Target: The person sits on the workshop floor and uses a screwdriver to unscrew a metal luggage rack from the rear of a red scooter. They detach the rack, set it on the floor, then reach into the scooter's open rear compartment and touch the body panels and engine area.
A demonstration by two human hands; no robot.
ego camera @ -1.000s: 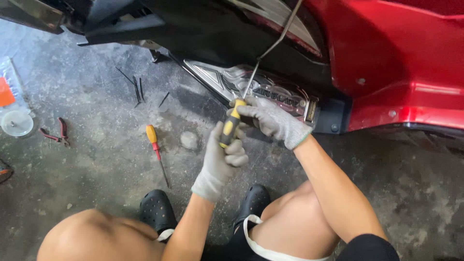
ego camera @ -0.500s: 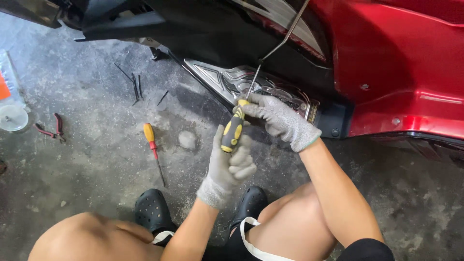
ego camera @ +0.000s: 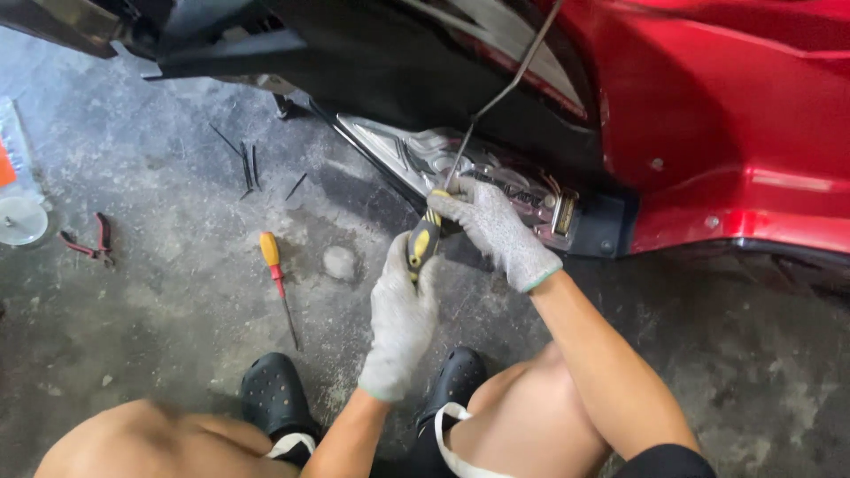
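Both my hands wear grey knit gloves. My left hand (ego camera: 400, 310) wraps the lower end of a black and yellow screwdriver handle (ego camera: 423, 241). My right hand (ego camera: 494, 228) closes over the top of the same handle. Its long metal shaft (ego camera: 482, 113) runs up and right toward the underside of a red scooter body (ego camera: 726, 115). The handle sits just in front of a silver footrest panel (ego camera: 416, 150) under the black bodywork.
A second screwdriver (ego camera: 276, 274) with an orange-yellow handle lies on the concrete floor to the left. Red-handled pliers (ego camera: 88, 243) and a white round lid (ego camera: 19, 221) lie at the far left. Loose black screws (ego camera: 250, 166) lie near the scooter. My black clogs (ego camera: 274, 394) and bare knees fill the bottom.
Both hands stay on the black and yellow handle. The view has drifted a little; the hands and tool sit slightly lower and to the right.
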